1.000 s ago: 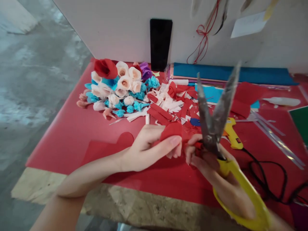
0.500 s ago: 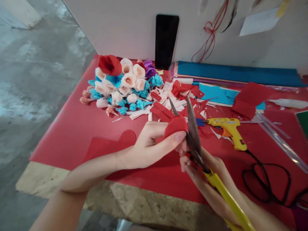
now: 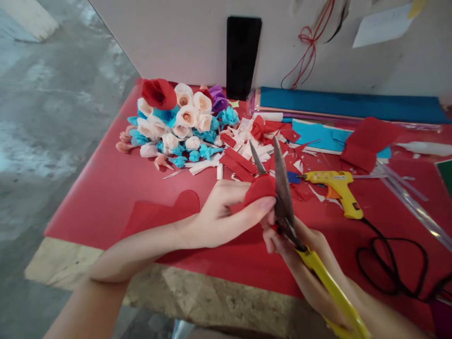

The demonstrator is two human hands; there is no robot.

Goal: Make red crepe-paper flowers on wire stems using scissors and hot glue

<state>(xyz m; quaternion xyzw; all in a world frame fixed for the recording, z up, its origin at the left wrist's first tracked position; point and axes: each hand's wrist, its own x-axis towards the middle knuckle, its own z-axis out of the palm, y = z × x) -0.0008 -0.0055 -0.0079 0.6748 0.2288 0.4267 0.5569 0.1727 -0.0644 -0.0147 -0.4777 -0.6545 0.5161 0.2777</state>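
Note:
My left hand [image 3: 226, 214] pinches a small folded piece of red paper [image 3: 259, 187] between thumb and fingers above the red table cover [image 3: 106, 193]. My right hand [image 3: 310, 263] grips yellow-handled scissors [image 3: 303, 235]. Their metal blades are partly apart and straddle the right edge of the red piece. A cut red paper shape [image 3: 158, 214] lies on the table under my left forearm.
A heap of paper roses [image 3: 176, 122] in white, blue, red and purple sits at the back left. Red and white scraps [image 3: 254, 150] lie behind my hands. A yellow glue gun [image 3: 335, 186] with black cord [image 3: 391, 268] lies right. Blue sheets [image 3: 346, 106] rest against the wall.
The scissors swung down from pointing upward with wide blades to closing in on the red piece. My left hand stayed nearly still with the paper.

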